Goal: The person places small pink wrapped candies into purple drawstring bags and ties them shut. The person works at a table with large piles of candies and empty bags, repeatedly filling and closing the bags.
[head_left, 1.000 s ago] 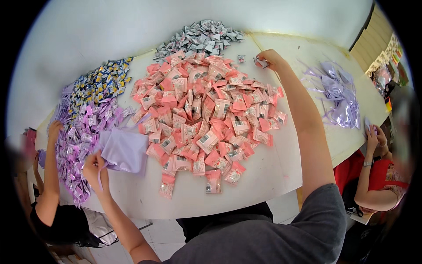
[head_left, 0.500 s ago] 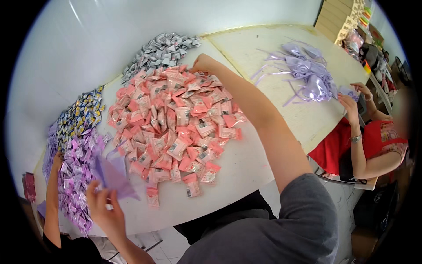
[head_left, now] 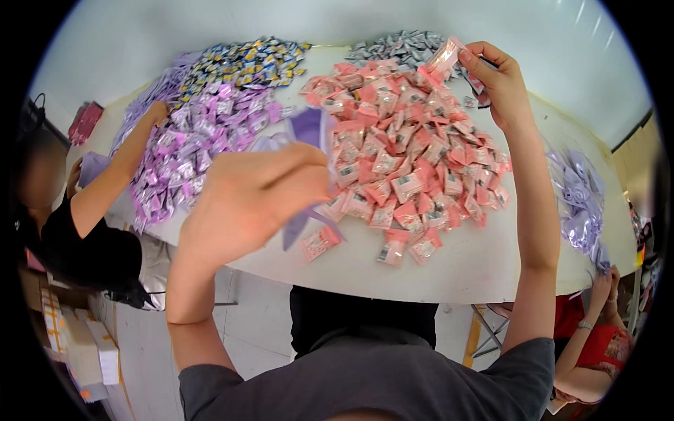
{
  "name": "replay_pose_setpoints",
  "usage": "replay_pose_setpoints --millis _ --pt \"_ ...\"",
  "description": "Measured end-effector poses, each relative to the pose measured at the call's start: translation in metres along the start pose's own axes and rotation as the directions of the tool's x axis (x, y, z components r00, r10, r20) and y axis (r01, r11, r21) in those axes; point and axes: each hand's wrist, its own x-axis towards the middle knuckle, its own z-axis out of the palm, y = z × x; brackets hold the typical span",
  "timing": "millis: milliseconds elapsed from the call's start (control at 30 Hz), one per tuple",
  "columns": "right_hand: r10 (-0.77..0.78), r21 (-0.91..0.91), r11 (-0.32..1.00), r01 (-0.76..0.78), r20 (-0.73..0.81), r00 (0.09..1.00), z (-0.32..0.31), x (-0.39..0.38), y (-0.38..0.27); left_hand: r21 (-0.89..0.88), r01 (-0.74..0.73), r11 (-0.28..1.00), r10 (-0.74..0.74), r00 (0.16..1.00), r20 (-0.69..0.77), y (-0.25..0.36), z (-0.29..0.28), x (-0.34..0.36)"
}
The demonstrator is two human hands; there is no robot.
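Observation:
My left hand (head_left: 256, 200) is closed on a lilac fabric pouch (head_left: 309, 130), raised over the near left side of a big pile of pink wrapped packets (head_left: 400, 161). Most of the pouch is behind the fingers and blurred. Above the pile's far right edge, my right hand (head_left: 497, 81) pinches a pink and clear packet (head_left: 444, 59) between thumb and fingers. Another small dark-edged packet (head_left: 479, 91) shows below the right palm; I cannot tell whether it is held. Small grey packets (head_left: 400, 48) lie heaped just behind the pink pile.
Left of the pink pile lie purple packets (head_left: 203, 133) and, behind them, blue and yellow packets (head_left: 246, 62). A co-worker's hand (head_left: 158, 114) reaches there. Lilac ribboned pouches (head_left: 579, 196) lie at right, near another co-worker's hands (head_left: 607, 284). The white table (head_left: 449, 270) curves in front of me.
My view has turned left to right across the table. My right hand has lifted from the pink pile's far edge with a packet. My left hand has risen nearer the pile with the pouch.

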Motion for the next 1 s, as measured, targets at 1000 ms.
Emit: replay_pose_setpoints --millis 1000 --pt "-0.108 -0.080 0.977 0.198 0.616 0.780 0.118 -0.108 -0.045 -0.031 0.098 0.995 -0.102 0.974 -0.203 0.032 0.071 -0.069"
